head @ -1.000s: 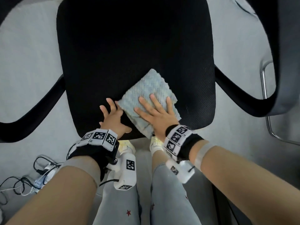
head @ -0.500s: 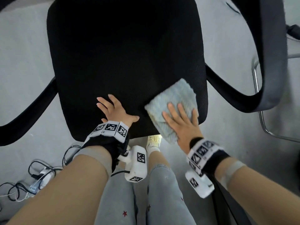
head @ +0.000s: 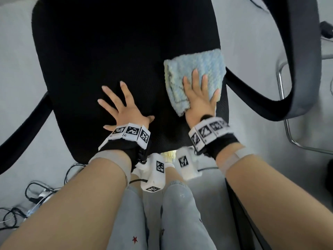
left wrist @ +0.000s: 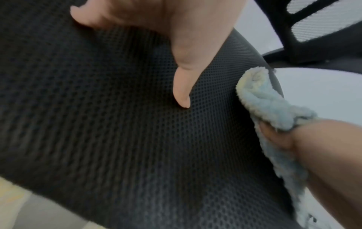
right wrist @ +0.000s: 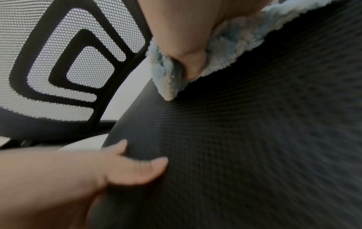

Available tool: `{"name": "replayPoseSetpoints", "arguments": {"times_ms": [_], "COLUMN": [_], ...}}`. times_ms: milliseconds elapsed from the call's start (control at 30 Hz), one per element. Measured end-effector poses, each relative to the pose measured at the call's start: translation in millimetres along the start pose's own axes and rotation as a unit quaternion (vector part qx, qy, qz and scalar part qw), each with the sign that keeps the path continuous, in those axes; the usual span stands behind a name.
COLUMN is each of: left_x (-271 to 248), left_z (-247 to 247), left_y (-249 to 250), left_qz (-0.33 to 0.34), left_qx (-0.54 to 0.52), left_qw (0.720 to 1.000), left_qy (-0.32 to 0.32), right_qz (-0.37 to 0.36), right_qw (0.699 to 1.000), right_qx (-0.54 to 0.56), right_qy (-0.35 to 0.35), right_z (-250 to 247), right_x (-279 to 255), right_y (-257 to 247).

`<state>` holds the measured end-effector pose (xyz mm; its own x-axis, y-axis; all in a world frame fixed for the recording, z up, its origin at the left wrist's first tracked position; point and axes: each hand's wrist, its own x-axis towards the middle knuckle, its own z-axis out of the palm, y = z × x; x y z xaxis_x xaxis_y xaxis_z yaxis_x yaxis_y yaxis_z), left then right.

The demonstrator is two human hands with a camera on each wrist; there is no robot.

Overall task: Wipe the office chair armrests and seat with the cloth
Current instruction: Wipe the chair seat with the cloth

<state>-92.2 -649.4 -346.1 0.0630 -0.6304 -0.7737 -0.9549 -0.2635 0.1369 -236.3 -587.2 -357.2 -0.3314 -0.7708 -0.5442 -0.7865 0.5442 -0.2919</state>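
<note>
Two hands on the seat [head: 117,51]. Right hand [head: 199,101]: fingers straight and spread, pressing the folded blue cloth [head: 194,73] flat at the seat's right edge. Left hand [head: 124,109]: just beside it, fingers spread, palm down, bracing the bare mesh. Right armrest [head: 261,103]: just beyond the cloth, untouched now. Progress, judged: seat wipe under way; whether the armrests are done cannot be told.
</note>
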Motion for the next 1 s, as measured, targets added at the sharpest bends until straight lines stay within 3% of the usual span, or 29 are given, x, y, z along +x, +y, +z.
{"name": "replayPoseSetpoints", "arguments": {"times_ms": [167, 467, 600, 733, 900, 1000], "left_x": [14.3, 14.9, 15.6, 19.7, 20.8, 21.7], "left_z": [-11.8, -2.0, -0.4, -4.6, -9.0, -12.9], "left_y": [-0.1, -0.8, 1.0, -2.9, -7.5, -10.0], "left_qz": [0.045, 0.043, 0.043, 0.048, 0.063, 0.070], "left_qx": [0.057, 0.049, 0.066, 0.055, 0.050, 0.050], "left_qw": [0.996, 0.998, 0.997, 0.997, 0.996, 0.996], "left_qy": [-0.042, -0.016, -0.010, -0.030, -0.029, -0.036], "right_qz": [-0.004, 0.018, -0.014, -0.037, -0.005, -0.001], "right_qw": [0.998, 0.999, 0.998, 0.999, 0.998, 0.999], "right_qx": [-0.008, 0.001, -0.002, -0.017, -0.033, -0.044], "right_qy": [-0.056, 0.035, 0.061, 0.007, 0.044, 0.026], "right_z": [14.9, -35.0, -26.1, -18.3, -30.2, -38.3], "right_x": [-39.6, 83.8, 74.8, 41.3, 80.7, 107.8], "right_y": [15.1, -23.8, -22.8, 0.8, -28.0, -63.6]}}
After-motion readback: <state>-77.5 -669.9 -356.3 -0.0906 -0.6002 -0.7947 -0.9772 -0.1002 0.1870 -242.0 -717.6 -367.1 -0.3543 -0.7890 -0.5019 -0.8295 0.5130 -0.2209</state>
